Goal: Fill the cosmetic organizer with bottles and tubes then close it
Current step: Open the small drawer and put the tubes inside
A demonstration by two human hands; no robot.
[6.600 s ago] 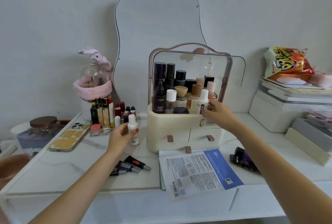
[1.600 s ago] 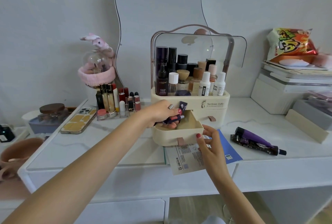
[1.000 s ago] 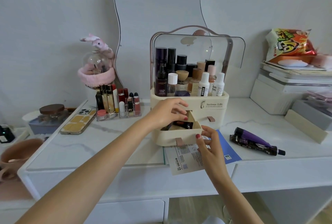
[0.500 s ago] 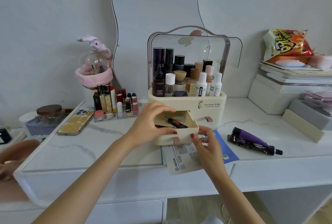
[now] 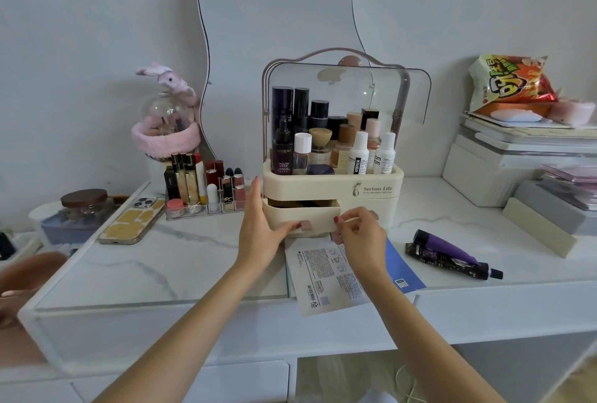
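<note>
Organizer point(image 5: 374, 191) sits mid-desk point(image 5: 181, 260), in front of the mirror point(image 5: 277, 15). Clear lid point(image 5: 355, 89) is up, top tray open. Tray is packed with upright bottles point(image 5: 357, 154): tall dark ones at back left, white-capped ones along the front.

Left drawer point(image 5: 318, 217) sticks out a little from the organizer's front; a narrow gap shows above its face. Contents not visible from this angle.

Left hand point(image 5: 258, 228): fingers straight, palm flat against the drawer's left corner, thumb reaching across the drawer front next to the pink pull tab. Not gripping, just pressing.

Right hand point(image 5: 361, 234): fingers curled at the drawer's right front edge, just above the leaflet point(image 5: 326, 276). Whether it pinches anything, cannot tell; the fingertips hide the contact.

The leaflet lies flat on the desk in front of the organizer, partly under it, hanging over the desk's front edge.

Purple tube point(image 5: 452, 254) lies on its side on the desk right of the organizer, well apart from it, cap pointing right.

Left of the organizer: lipstick rack point(image 5: 206, 189), just beside it. Phone point(image 5: 132, 220) lies face down further left. Jar point(image 5: 84, 205) with a brown lid near the desk's left end. Glass dome point(image 5: 168, 115) with a pink band behind the rack.

Far right: stacked boxes point(image 5: 504, 160) with a snack bag point(image 5: 510, 83) on top.
</note>
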